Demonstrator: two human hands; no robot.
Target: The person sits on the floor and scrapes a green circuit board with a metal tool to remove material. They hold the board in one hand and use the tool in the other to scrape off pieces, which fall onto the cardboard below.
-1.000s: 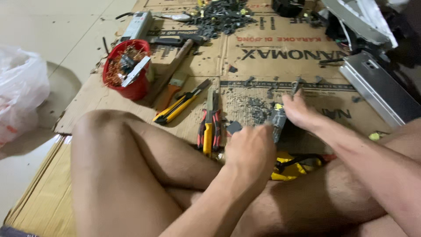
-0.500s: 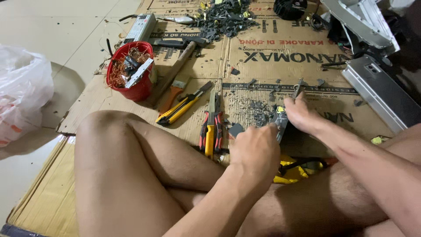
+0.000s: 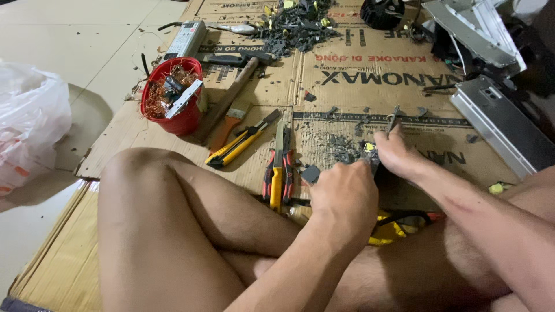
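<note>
Head view, reading left to right from the red bucket (image 3: 172, 103) of copper wire: I see a yellow utility knife (image 3: 243, 141) and red-handled pliers (image 3: 277, 167) on the cardboard (image 3: 370, 81) to its right. Further right, my left hand (image 3: 345, 199) is curled knuckles-up, pinching a small dark component (image 3: 370, 160). My right hand (image 3: 399, 153) meets it, forearm angled in, fingers closed on a thin metal tool (image 3: 395, 120).

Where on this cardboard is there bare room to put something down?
Bare cardboard left of the knee, below the round red plastic bucket. Crowded: the dark pile of broken fragments, and debris by both hands.
</note>
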